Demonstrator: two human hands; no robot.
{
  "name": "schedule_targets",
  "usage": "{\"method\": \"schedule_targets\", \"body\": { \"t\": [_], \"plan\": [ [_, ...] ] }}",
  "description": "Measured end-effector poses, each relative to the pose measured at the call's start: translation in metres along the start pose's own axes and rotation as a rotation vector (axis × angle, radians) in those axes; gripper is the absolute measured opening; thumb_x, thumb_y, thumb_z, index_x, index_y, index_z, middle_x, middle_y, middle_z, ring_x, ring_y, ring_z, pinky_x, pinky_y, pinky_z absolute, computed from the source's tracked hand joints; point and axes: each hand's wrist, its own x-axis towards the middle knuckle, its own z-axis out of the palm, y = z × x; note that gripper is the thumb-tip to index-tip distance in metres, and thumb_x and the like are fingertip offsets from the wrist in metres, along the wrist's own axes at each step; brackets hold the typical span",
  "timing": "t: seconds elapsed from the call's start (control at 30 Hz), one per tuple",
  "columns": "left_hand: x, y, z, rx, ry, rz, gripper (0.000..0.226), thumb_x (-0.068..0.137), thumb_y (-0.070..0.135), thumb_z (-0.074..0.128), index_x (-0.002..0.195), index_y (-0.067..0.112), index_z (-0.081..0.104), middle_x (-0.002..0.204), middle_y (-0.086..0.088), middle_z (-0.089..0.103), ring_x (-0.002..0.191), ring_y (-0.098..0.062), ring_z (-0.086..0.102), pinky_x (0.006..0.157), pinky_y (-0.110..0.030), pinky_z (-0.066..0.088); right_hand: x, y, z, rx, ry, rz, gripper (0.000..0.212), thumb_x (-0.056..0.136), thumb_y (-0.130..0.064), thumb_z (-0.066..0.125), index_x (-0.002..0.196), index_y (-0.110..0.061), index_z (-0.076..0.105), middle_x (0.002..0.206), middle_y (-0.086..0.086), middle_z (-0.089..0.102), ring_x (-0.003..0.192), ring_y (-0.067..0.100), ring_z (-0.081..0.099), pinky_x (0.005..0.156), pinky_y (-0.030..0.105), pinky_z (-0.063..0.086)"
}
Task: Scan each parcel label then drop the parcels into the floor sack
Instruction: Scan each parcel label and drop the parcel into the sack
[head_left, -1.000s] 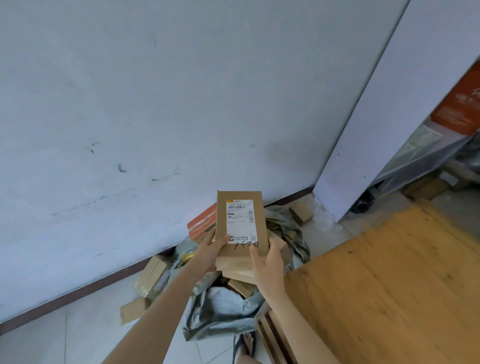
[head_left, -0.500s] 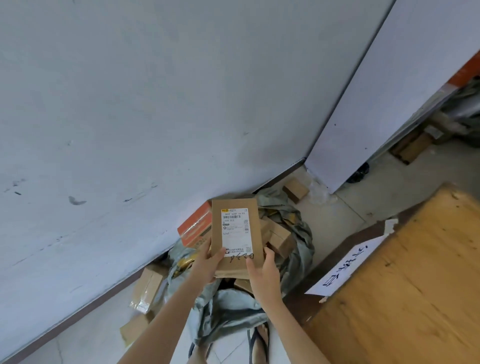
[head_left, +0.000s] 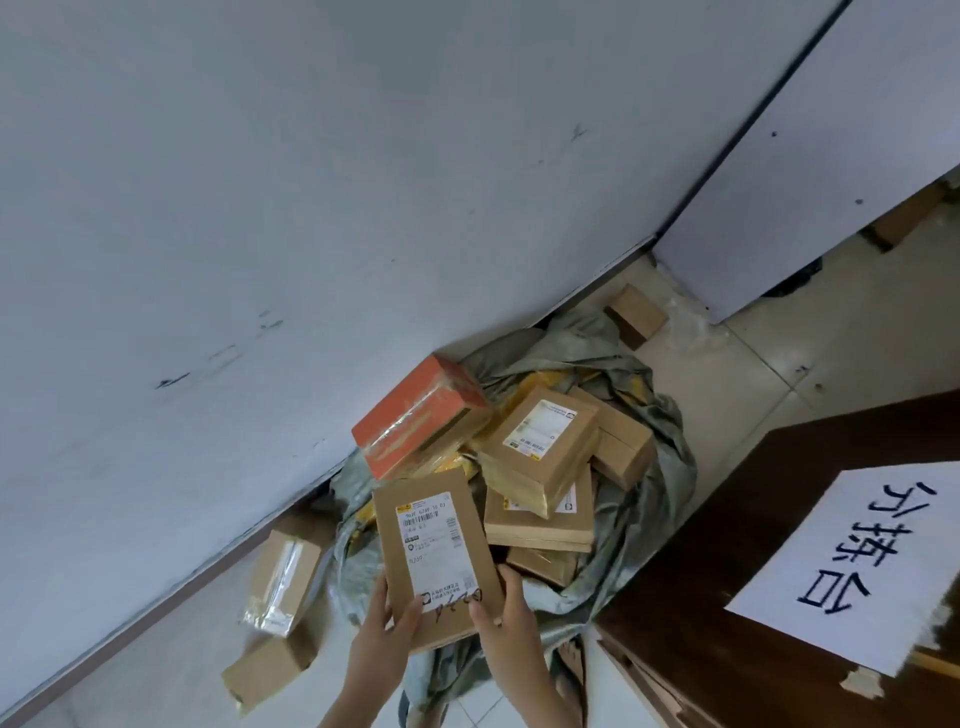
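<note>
While the grey sack (head_left: 667, 462), full of boxes, lies by the wall left of the counter (head_left: 701, 597), left grip (head_left: 387, 631) and right grip (head_left: 511, 623) pinch the labelled parcel (head_left: 431, 551) by its near end, above it.

Pale wall (head_left: 311, 182) meets tiled floor (head_left: 769, 364) beside a dark wooden table (head_left: 701, 587)
</note>
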Motion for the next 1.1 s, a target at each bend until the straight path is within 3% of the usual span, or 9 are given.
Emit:
{"method": "schedule_targets", "body": {
  "t": [0.13,0.2,0.27,0.4,0.47,0.6,0.73,0.83,1.1],
  "plan": [
    [0.062,-0.022,0.012,0.042,0.020,0.009,0.062,0.095,0.029,0.058,0.150,0.030,0.028,0.121,-0.002,0.064,0.098,-0.022,0.064,0.085,-0.041,0.053,0.056,0.030,0.022,-0.022,0.020,0.039,0.056,0.095,-0.027,0.055,0.145,-0.021,0.030,0.123,-0.009,0.055,0.103,0.007,0.053,0.085,0.018,0.040],
    [0.088,-0.028,0.020,0.092,0.013,0.037,0.063,0.096,0.031,0.056,0.151,0.032,0.026,0.120,0.003,0.062,0.088,-0.011,0.064,0.071,-0.031,0.055,0.077,0.042,0.027,-0.025,0.037,0.043,0.055,0.096,-0.029,0.054,0.145,-0.023,0.030,0.112,-0.016,0.053,0.095,0.001,0.053,0.076,0.011,0.040],
    [0.113,-0.032,0.027,0.143,0.005,0.069,0.063,0.097,0.032,0.055,0.152,0.031,0.023,0.127,0.004,0.060,0.083,-0.006,0.061,0.056,-0.017,0.046,0.097,0.053,0.031,-0.031,0.057,0.046,0.052,0.096,-0.029,0.055,0.143,-0.023,0.033,0.105,-0.020,0.053,0.086,-0.006,0.053,0.066,0.008,0.043],
    [0.149,-0.037,0.041,0.204,-0.001,0.084,0.064,0.097,0.027,0.055,0.153,0.026,0.023,0.135,0.000,0.057,0.078,0.000,0.056,0.046,-0.007,0.040,0.125,0.071,0.037,-0.021,0.088,0.065,0.049,0.095,-0.024,0.057,0.139,-0.022,0.036,0.100,-0.028,0.052,0.082,-0.015,0.054,0.063,0.003,0.044],
    [0.158,-0.039,0.045,0.238,0.001,0.077,0.065,0.097,0.027,0.055,0.153,0.028,0.021,0.135,-0.001,0.057,0.077,-0.002,0.056,0.047,-0.008,0.042,0.135,0.077,0.039,-0.025,0.095,0.069,0.048,0.095,-0.023,0.057,0.138,-0.022,0.036,0.100,-0.030,0.051,0.083,-0.016,0.053,0.064,0.002,0.043],
    [0.170,-0.042,0.052,0.265,0.016,0.045,0.069,0.096,0.025,0.056,0.154,0.029,0.018,0.136,-0.003,0.058,0.105,-0.024,0.062,0.075,-0.029,0.052,0.152,0.080,0.042,-0.022,0.100,0.090,0.048,0.096,-0.022,0.055,0.140,-0.016,0.036,0.118,-0.008,0.058,0.097,0.002,0.056,0.073,0.010,0.045],
    [0.170,-0.046,0.059,0.307,0.003,0.005,0.072,0.096,0.026,0.055,0.155,0.030,0.012,0.138,-0.007,0.056,0.100,-0.027,0.063,0.065,-0.028,0.050,0.156,0.080,0.043,-0.071,0.133,0.106,0.045,0.096,-0.021,0.056,0.138,-0.012,0.040,0.128,0.002,0.059,0.118,0.018,0.057,0.091,0.023,0.045],
    [0.160,-0.038,0.057,0.352,-0.001,-0.018,0.069,0.098,0.027,0.053,0.155,0.023,0.014,0.138,-0.011,0.054,0.106,-0.033,0.062,0.082,-0.042,0.055,0.143,0.075,0.038,-0.145,0.150,0.089,0.045,0.093,-0.024,0.060,0.135,-0.013,0.045,0.127,0.000,0.059,0.118,0.018,0.055,0.095,0.027,0.046],
    [0.097,0.050,0.037,0.652,0.007,0.085,0.050,0.094,0.027,0.054,0.139,0.011,0.042,0.128,-0.012,0.059,0.100,-0.026,0.063,0.077,-0.038,0.056,0.071,0.008,-0.009,-0.382,0.154,-0.015,0.040,0.094,-0.031,0.057,0.129,-0.014,0.048,0.127,0.004,0.054,0.121,0.020,0.050,0.100,0.033,0.045]
  ]
}}
